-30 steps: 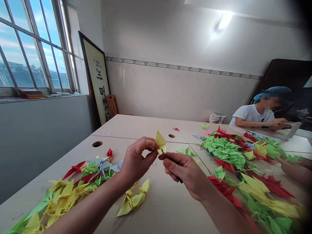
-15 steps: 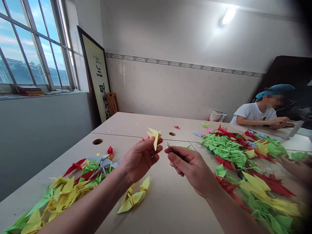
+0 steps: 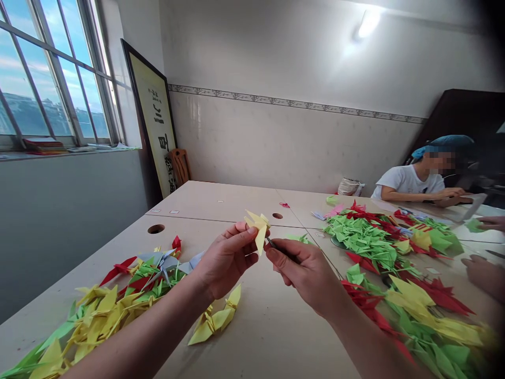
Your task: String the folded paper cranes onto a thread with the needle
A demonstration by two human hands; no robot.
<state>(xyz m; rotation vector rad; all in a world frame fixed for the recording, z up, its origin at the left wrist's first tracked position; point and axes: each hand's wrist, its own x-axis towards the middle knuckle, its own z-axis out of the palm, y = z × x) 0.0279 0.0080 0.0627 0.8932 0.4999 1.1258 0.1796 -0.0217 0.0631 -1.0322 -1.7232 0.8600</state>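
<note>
My left hand (image 3: 226, 258) pinches a yellow folded paper crane (image 3: 257, 226) between thumb and fingers, held above the table. My right hand (image 3: 303, 271) is closed on a thin dark needle (image 3: 276, 247) whose tip touches the crane's underside. A faint thread (image 3: 329, 263) trails from the right hand toward the right. Two yellow cranes strung together (image 3: 215, 318) lie on the table (image 3: 221, 202) just below my hands.
A heap of yellow, green and red cranes (image 3: 106, 305) lies at the left, a larger heap (image 3: 394, 263) at the right. A seated person in a white shirt (image 3: 410, 184) works at the far right; other hands (image 3: 483, 271) show at the right edge. A framed panel (image 3: 152, 121) leans on the wall.
The needle, apart from the crane half a second ago, has come back to touch the crane. My left hand has turned the crane and shifted it slightly right.
</note>
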